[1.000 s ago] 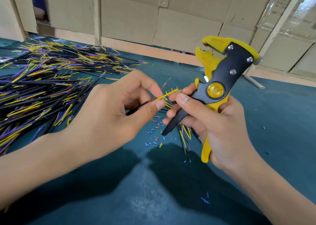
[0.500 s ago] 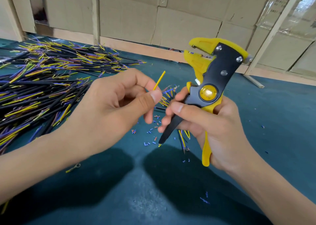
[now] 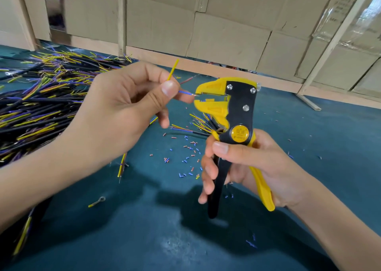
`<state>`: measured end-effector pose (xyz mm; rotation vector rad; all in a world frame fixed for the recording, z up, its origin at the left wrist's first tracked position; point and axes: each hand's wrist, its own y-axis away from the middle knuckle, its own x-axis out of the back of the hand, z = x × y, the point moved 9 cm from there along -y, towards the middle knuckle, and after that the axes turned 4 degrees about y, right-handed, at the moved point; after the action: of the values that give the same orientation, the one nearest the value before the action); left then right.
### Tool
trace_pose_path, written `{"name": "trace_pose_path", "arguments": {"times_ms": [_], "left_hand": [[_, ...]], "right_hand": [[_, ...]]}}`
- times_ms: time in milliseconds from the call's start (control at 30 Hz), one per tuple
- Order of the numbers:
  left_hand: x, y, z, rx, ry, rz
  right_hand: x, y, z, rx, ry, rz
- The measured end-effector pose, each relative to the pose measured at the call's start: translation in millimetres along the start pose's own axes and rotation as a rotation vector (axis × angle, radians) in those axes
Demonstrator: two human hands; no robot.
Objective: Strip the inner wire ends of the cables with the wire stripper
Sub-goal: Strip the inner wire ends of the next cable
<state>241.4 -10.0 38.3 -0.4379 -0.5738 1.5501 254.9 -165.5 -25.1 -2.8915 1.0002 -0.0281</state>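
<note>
At the left of the frame, a heap of black-sheathed cables with yellow and purple inner wires (image 3: 41,105) sprawls over the teal felt-covered table (image 3: 144,239). Just right of it, the left hand (image 3: 115,114) pinches one cable between thumb and curled fingers; a thin yellow inner wire (image 3: 173,69) stands up above the thumb, while a short blue inner wire (image 3: 185,93) points right, its tip at the mouth of the tool. Below centre, cut scraps of blue and pink insulation (image 3: 189,151) dot the cloth, beside a few loose cables (image 3: 195,126). At centre right, the right hand (image 3: 243,167) is wrapped around both handles of the yellow-and-black automatic wire stripper (image 3: 237,114), held upright with its yellow jaws parted only narrowly. Whether the blue tip already shows bare copper is too small to tell.

The risk from here appears to lie in alignment. If the wire enters at a slant or too shallow, the squeeze could slip off the insulation; too deep, and it could bare too much conductor or nick strands. The upright yellow wire might also stray into the jaws, and the left fingertips sit close to them.
</note>
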Motion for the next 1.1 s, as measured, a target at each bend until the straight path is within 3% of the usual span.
{"name": "trace_pose_path", "arguments": {"times_ms": [300, 933, 1100], "left_hand": [[-4, 7, -5, 0.057, 0.070, 0.066], [-1, 13, 1, 0.019, -0.032, 0.153], [-1, 16, 6, -0.055, -0.235, 0.167]], "right_hand": [[-2, -2, 4, 0.015, -0.015, 0.010], [-10, -6, 1, 0.034, -0.040, 0.110], [-6, -5, 3, 0.018, -0.038, 0.187]]}}
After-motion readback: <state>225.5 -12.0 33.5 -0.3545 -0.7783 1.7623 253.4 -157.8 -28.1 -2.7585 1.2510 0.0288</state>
